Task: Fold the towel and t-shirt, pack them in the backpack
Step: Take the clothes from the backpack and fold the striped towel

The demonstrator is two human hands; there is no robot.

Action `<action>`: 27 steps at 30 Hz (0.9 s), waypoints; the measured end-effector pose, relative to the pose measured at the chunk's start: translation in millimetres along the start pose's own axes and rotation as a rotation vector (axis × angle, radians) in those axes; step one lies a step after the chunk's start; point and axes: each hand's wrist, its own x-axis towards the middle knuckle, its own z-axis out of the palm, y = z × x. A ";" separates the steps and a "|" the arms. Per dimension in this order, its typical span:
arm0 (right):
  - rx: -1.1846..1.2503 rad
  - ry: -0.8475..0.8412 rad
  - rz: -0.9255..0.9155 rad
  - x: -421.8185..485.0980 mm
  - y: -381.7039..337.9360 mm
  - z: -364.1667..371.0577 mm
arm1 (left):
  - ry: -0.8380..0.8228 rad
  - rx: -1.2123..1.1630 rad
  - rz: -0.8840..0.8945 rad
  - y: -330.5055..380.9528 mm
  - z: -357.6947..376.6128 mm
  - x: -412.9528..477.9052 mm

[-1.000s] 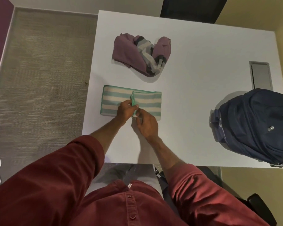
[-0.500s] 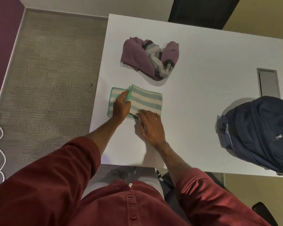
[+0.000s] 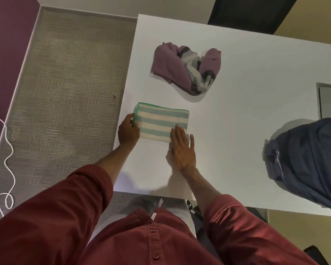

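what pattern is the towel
Teal and cream stripes on the towel, head view.

White surface (image 3: 246,131) carries folded green-and-cream striped towel (image 3: 161,123) near its left edge, crumpled purple t-shirt (image 3: 187,67) just beyond towel, dark blue backpack (image 3: 310,159) well right of towel, grey inset panel (image 3: 329,100) far right of towel.

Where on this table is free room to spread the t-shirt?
The widest bare patch lies between the towel and the backpack. Another lies right of the t-shirt, before the grey panel. Crowded on the left: left hand and right hand at the towel, t-shirt just beyond.
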 end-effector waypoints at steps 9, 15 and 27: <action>-0.022 -0.002 0.005 0.6 6.6 5.3 | -0.083 0.308 0.104 -8.5 10.5 0.5; 0.010 0.024 0.009 1.9 11.3 2.5 | 0.036 0.477 0.381 -16.8 14.9 -4.0; 0.122 0.097 0.103 68.5 -17.7 16.7 | -0.245 0.640 0.645 -24.2 32.9 11.9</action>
